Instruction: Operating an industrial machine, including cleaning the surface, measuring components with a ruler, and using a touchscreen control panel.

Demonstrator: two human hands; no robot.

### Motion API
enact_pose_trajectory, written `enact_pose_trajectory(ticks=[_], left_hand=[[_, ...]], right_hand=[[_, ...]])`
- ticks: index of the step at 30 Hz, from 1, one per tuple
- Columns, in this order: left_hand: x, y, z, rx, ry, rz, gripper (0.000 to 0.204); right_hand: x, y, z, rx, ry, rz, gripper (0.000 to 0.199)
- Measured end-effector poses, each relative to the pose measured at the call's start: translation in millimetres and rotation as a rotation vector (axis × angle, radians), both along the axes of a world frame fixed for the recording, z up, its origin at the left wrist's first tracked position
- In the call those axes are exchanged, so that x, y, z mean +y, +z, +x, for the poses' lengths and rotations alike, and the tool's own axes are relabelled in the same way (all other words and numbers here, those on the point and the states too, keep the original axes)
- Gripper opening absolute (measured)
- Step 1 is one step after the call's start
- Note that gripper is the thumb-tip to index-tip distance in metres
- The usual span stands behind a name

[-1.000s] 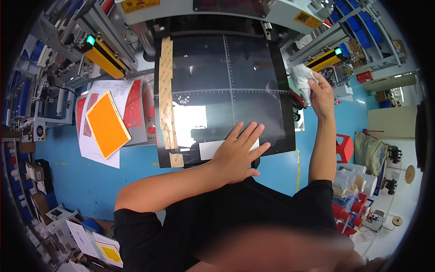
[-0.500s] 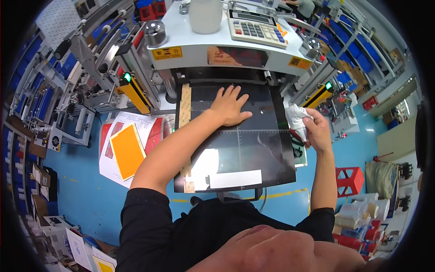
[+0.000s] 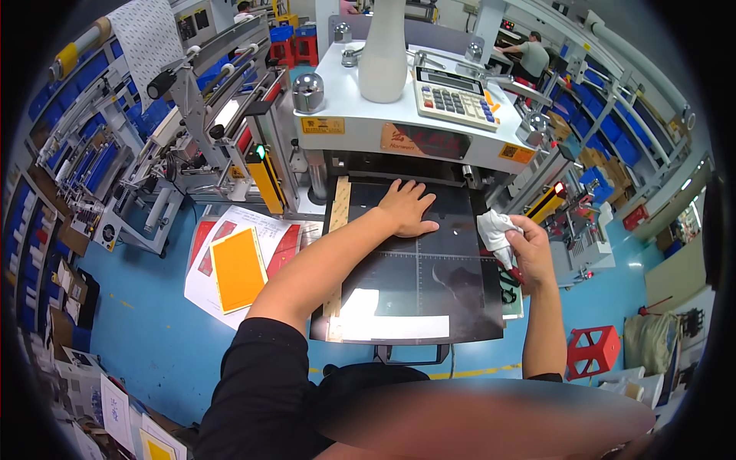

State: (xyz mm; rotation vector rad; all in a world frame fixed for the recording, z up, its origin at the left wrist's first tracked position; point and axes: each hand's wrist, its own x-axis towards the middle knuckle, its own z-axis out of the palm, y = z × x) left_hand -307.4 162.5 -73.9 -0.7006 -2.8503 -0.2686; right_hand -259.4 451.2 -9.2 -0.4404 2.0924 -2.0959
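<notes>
While the left hand point(image 3: 405, 212) lies palm down on the far half of the black plate point(image 3: 456, 287), the right hand point(image 3: 536, 251) holds a crumpled white cloth point(image 3: 495, 231) at the plate's right edge; whether cloth and plate touch cannot be told. For sound work, the palm should probably bear lightly and evenly on the plate, and the cloth is best gathered small so that no loose fold trails over it. Care also seems due along the plate's left side, where a tan strip point(image 3: 338, 226) runs lengthwise, and by its near edge, where a white strip point(image 3: 410, 327) lies crosswise: neither should be dragged. As to pose, the left grip is wide and holds nothing visible, its fingers spread toward the plate's far edge, its forearm point(image 3: 326, 268) slanting over the plate's left side. The right grip is narrow, pinching the cloth between thumb and fingers, its forearm outside the plate's right edge.
</notes>
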Motion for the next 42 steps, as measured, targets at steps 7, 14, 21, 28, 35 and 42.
enact_pose_trajectory(ticks=[7, 14, 21, 28, 35, 42], left_hand=[[-33, 135, -7, 0.833, -0.043, 0.599, 0.03], [-79, 325, -72, 0.832, 0.099, 0.385, 0.058], [-110, 352, -191, 0.575, 0.334, 0.104, 0.03], [-107, 345, -175, 0.469, 0.267, 0.364, 0.051], [-101, 259, -156, 0.363, -0.183, 1.062, 0.035], [-84, 256, -139, 0.628, 0.139, 0.858, 0.054]], right_hand=[[27, -16, 17, -0.021, -0.06, -0.068, 0.03], [39, -36, 19, -0.085, -0.108, -0.059, 0.028], [51, -45, 29, -0.056, -0.1, -0.119, 0.03], [63, -49, 42, -0.108, -0.159, -0.18, 0.029], [79, -52, 26, -0.078, -0.072, -0.149, 0.035], [80, -46, 3, 0.023, -0.032, -0.048, 0.034]])
